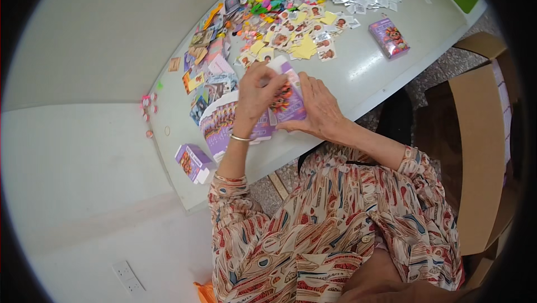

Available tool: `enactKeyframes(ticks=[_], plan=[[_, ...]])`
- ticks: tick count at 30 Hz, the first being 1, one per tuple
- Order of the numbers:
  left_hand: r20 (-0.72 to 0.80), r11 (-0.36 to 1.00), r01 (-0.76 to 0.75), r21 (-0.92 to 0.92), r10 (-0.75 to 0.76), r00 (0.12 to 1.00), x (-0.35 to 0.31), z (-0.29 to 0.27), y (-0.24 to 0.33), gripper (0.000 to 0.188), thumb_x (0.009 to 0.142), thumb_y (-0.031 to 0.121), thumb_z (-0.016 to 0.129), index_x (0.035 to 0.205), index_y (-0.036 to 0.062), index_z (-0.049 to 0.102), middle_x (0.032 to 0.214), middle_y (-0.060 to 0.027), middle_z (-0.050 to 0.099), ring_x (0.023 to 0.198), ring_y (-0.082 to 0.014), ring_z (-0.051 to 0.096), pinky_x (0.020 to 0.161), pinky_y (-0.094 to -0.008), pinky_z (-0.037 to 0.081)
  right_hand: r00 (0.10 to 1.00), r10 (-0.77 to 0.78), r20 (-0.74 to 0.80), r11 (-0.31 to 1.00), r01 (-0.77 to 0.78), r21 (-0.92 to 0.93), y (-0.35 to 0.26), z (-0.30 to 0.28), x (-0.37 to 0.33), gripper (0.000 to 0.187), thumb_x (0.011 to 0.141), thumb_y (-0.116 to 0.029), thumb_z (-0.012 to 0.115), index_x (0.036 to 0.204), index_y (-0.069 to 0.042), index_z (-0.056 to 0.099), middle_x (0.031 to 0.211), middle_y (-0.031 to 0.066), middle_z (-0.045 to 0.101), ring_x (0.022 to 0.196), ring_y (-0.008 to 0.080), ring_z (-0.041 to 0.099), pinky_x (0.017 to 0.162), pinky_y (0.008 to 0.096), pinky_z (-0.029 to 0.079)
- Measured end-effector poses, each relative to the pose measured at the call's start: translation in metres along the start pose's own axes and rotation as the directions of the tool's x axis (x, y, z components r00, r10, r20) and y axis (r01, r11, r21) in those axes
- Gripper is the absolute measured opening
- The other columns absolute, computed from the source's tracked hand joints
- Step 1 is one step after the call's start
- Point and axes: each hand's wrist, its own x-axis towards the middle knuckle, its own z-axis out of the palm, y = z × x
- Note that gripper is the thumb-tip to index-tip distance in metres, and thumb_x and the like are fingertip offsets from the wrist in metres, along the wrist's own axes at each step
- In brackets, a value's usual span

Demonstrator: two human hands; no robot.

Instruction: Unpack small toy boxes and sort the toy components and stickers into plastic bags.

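Two hands — one held box, two loose erected boxes.

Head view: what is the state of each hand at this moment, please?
Left hand: half-curled at the purple box; whether gripping, cannot be told.
Right hand: holding the box by its right side.

The scene is brightly and fairly evenly lit, and a whitish glare is thrown back by the table. Straight edges are bowed toward the rim, the corners are blacked out, and small details are softened.
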Motion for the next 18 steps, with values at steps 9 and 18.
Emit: enactKeyframes(ticks=[9,18], plan=[[-0.188,0.966,-0.189,-0.176,0.156,0.97,0.007,0.056,0.016,0.018,0.082,0.007,0.069,0.096,-0.0015,0.062,0.11,-0.0125,0.057,0.094,-0.015,0.058,0.08,-0.0235,0.049,0.957,0.286,-0.052,0.958,-0.286,-0.005,0.038,-0.028,0.0,0.094,0.063,-0.03,0.08,0.131,0.009,0.029,0.105,0.024,0.056,0.091,0.0368,0.063,0.075,0.0423,0.053],[0.053,0.75,0.13,-0.649,-0.126,0.991,-0.015,0.074,0.01,0.039,0.088,0.003,0.066,0.126,0.0023,0.057,0.098,0.0004,0.059,0.087,-0.0064,0.054,0.08,-0.0225,0.046,0.87,0.389,0.304,0.814,-0.478,0.328,0.055,-0.061,-0.005,0.071,0.065,-0.026,0.081,0.121,0.002,0.047,0.09,0.0139,0.066,0.077,0.021,0.065,0.073,0.033,0.052]])
